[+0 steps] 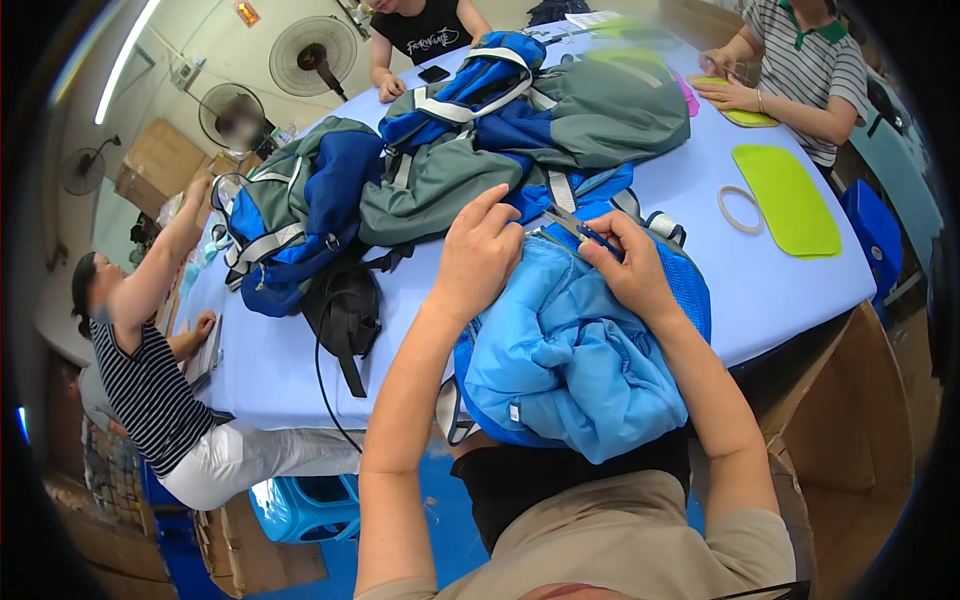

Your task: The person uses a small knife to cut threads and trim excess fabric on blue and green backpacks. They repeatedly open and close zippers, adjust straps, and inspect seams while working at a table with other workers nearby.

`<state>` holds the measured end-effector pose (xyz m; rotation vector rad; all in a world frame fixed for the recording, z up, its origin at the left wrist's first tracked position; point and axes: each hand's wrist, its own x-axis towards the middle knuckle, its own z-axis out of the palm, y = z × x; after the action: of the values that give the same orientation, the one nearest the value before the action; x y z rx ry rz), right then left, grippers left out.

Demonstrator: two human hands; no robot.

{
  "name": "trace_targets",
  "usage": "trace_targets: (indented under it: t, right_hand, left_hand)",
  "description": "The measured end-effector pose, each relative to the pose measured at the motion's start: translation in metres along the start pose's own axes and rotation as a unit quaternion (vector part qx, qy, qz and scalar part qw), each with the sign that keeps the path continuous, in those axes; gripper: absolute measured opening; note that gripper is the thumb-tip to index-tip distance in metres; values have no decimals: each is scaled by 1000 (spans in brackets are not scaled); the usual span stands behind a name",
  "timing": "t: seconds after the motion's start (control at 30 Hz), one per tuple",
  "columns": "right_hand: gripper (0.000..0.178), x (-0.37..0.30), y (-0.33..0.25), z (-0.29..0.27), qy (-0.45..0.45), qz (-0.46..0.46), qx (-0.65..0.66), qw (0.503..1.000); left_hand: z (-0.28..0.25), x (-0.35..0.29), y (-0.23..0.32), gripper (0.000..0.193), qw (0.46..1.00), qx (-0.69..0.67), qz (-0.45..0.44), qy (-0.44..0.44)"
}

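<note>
A light blue backpack [570, 350], turned inside out with its lining bunched, lies on the table's near edge against my body. My left hand [478, 255] presses on its upper left part, fingers curled on the fabric. My right hand [628, 265] holds a small pair of snips [575, 226] with a blue grip, the metal tip pointing up-left at the bag's seam. Behind my hands lies a pile of grey and blue backpacks [470, 140].
The table [780, 290] has a pale blue cover. On its right lie a lime green panel [788, 198] and a white ring [741, 209]. A black strap bundle [345, 305] lies left. Three other people sit around. A cardboard box [850, 420] stands right.
</note>
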<state>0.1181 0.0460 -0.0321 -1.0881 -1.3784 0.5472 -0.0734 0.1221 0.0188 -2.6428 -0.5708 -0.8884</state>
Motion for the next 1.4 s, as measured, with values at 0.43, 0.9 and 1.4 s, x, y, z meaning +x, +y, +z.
trace_targets:
  t: [0.43, 0.9, 1.4]
  right_hand:
    - [26, -6, -13, 1, -7, -98, -166, 981]
    - [22, -9, -18, 5, -7, -119, -294, 948]
    - [24, -5, -11, 3, 58, -54, -78, 994]
  left_hand:
    - [-12, -7, 0, 9, 991, -79, -105, 24]
    - [-12, 3, 14, 11, 992, -100, -74, 22]
    - [3, -103, -48, 31, 905, -88, -376, 177]
